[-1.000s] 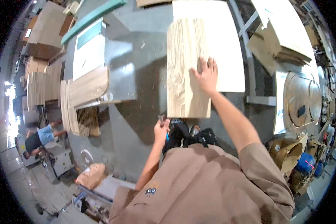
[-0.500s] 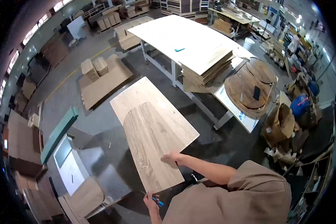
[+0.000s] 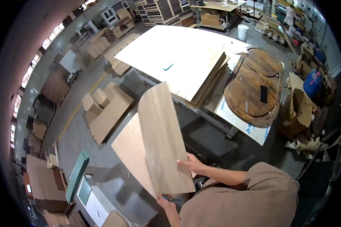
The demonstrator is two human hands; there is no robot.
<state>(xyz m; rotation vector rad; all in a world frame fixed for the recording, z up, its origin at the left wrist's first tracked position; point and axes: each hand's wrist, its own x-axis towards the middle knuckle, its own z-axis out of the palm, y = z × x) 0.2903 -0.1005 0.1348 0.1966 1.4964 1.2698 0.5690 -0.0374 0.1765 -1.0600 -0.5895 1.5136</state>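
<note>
— Two hands are seen on one wood sheet [image 3: 163, 140]; how is it gripped?

— Its right edge is clasped by the right hand [image 3: 192, 165], fingers closed over it. The bottom edge is met from below by the left hand [image 3: 165, 201], where a blue pen [image 3: 169, 198] is also pinched; whether those fingers close on the sheet cannot be told.

— How is it aimed?

— Its long axis runs up and away from both grips, the rounded end pointed toward the big white table [image 3: 178, 53]. A second, paler board [image 3: 130, 149] is seen behind it, left of the grips.
</note>
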